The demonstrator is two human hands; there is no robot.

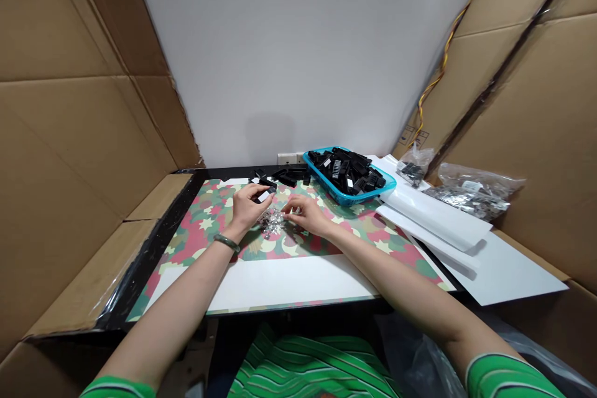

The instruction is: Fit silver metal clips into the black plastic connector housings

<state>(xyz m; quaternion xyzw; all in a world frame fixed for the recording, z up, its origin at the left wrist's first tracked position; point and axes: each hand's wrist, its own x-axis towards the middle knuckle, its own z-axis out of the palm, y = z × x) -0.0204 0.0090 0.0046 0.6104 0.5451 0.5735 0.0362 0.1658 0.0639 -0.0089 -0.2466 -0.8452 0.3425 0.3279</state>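
My left hand [248, 205] is closed on a small black plastic piece [267, 194] with a white face. Just right of it, my right hand [305, 214] has its thumb and fingertips drawn together at the edge of a pile of small shiny metal parts [271, 222]; what the fingertips hold, if anything, is too small to make out. The pile lies on a camouflage-patterned mat [205, 224], between and slightly below both hands. Several loose black pieces [291, 175] lie behind the hands at the mat's far edge.
A blue plastic basket [347, 199] heaped with black pieces stands behind my right hand. White sheets [438, 217] and clear bags of parts [471, 196] lie to the right. Cardboard walls [84, 130] rise on both sides. A white strip [289, 280] crosses the mat's near side.
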